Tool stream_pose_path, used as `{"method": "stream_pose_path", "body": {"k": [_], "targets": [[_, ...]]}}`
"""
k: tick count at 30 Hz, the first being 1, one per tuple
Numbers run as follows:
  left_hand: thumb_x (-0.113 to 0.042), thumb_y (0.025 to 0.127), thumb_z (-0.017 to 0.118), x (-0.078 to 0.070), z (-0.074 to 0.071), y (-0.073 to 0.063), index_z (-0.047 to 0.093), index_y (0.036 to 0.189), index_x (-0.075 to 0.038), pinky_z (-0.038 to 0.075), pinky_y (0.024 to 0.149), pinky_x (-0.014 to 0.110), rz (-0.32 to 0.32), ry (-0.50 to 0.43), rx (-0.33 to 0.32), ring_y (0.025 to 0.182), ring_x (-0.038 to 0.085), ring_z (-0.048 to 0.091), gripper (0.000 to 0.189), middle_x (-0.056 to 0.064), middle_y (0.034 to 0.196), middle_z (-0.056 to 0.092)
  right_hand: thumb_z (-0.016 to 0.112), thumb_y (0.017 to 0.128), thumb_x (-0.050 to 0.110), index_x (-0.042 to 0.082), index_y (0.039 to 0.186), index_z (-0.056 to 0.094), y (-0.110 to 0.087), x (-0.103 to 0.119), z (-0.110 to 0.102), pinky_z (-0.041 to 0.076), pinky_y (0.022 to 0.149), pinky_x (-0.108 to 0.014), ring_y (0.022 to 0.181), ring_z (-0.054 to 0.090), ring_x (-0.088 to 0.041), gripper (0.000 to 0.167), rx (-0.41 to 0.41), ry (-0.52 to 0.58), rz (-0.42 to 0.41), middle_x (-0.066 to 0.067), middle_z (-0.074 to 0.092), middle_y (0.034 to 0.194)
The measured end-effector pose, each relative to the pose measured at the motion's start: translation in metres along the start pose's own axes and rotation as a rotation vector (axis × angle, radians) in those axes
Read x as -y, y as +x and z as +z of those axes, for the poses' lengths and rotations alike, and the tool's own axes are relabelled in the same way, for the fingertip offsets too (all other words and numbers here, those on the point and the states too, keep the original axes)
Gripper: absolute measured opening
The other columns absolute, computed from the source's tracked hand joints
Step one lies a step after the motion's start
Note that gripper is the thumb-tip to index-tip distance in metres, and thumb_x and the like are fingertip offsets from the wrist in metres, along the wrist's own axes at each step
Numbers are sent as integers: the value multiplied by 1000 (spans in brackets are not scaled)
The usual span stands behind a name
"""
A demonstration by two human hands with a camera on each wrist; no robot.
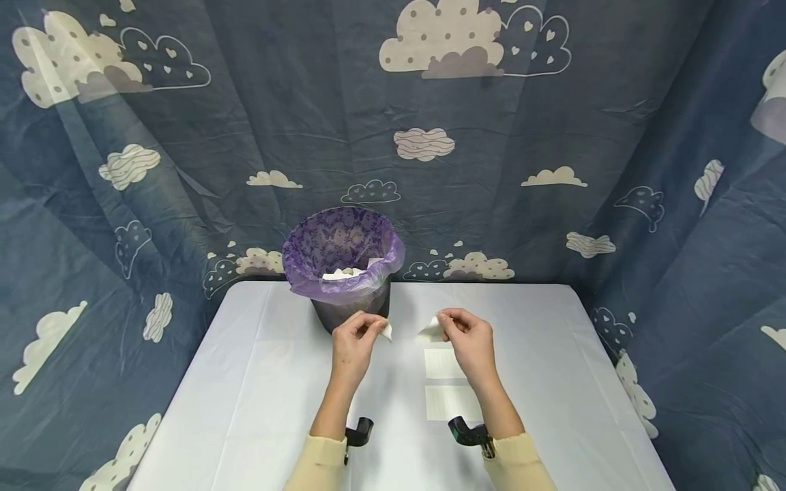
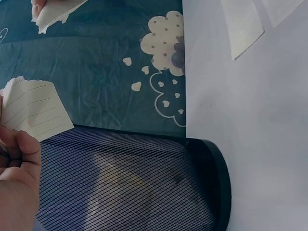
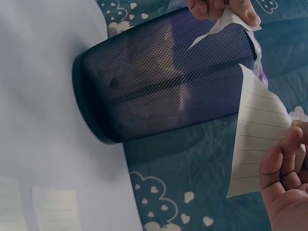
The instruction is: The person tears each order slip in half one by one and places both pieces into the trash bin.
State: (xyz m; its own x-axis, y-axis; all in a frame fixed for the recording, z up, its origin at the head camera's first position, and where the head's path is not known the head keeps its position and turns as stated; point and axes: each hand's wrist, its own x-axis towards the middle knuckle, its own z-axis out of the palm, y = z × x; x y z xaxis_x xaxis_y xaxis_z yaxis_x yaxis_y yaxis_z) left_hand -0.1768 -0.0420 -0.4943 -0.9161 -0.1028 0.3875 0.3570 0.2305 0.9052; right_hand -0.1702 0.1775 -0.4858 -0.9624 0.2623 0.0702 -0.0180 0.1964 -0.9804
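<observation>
My left hand (image 1: 355, 344) pinches a small torn piece of lined paper (image 2: 38, 108) between thumb and fingers, in front of the waste bin. To its right, my right hand (image 1: 471, 341) pinches another torn piece of lined paper (image 3: 257, 127) with a ragged edge. A gap separates the two pieces. The black mesh waste bin (image 3: 144, 72) wears a purple bag (image 1: 344, 290) over its rim, and white paper scraps (image 1: 344, 274) lie inside it. Below my right hand, two lined paper sheets (image 1: 445, 364) lie flat on the table, one nearer me than the other.
A white cloth covers the table (image 1: 276, 423). Behind and at both sides hangs a dark blue curtain (image 1: 295, 102) with cloud prints. A black wrist camera (image 1: 359, 432) sits on my left wrist, and a similar camera (image 1: 468, 432) on my right.
</observation>
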Motion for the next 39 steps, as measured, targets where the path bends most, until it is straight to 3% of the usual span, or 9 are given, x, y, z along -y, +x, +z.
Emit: {"method": "stream_pose_path", "body": {"k": [11, 16, 25, 36, 39], "targets": [[-14, 91, 83, -12, -10, 12, 80, 84, -8, 45, 59, 14, 115, -3, -47, 66, 2, 58, 9, 7, 80, 76, 77, 99, 19, 5, 101, 79, 16, 27, 19, 34, 53, -21, 63, 59, -11, 15, 26, 45, -106, 0, 66, 72], [-11, 90, 84, -23, -16, 19, 80, 84, -5, 47, 62, 13, 163, -35, -83, 67, 2, 58, 9, 11, 80, 75, 77, 99, 18, 4, 100, 79, 25, 41, 31, 38, 55, -20, 62, 60, -11, 15, 48, 63, -166, -1, 69, 75], [-11, 91, 83, -37, -28, 33, 79, 87, 0, 44, 62, 13, 165, -59, -142, 66, 4, 53, 11, 17, 81, 73, 78, 99, 19, 4, 99, 80, 38, 63, 50, 35, 53, -21, 61, 59, -11, 15, 75, 70, -236, -16, 74, 82], [-10, 91, 83, -46, -32, 55, 78, 91, 3, 46, 65, 13, 171, -131, -182, 72, 5, 56, 14, 18, 87, 73, 76, 99, 16, 3, 98, 79, 50, 84, 70, 37, 53, -21, 60, 59, -10, 14, 116, 105, -308, -13, 73, 80], [-11, 92, 82, -49, -32, 62, 79, 92, 3, 45, 63, 13, 173, -124, -200, 71, 5, 55, 14, 17, 86, 72, 75, 99, 14, 1, 99, 79, 53, 89, 76, 43, 54, -19, 61, 59, -10, 13, 124, 127, -317, -12, 75, 84]]}}
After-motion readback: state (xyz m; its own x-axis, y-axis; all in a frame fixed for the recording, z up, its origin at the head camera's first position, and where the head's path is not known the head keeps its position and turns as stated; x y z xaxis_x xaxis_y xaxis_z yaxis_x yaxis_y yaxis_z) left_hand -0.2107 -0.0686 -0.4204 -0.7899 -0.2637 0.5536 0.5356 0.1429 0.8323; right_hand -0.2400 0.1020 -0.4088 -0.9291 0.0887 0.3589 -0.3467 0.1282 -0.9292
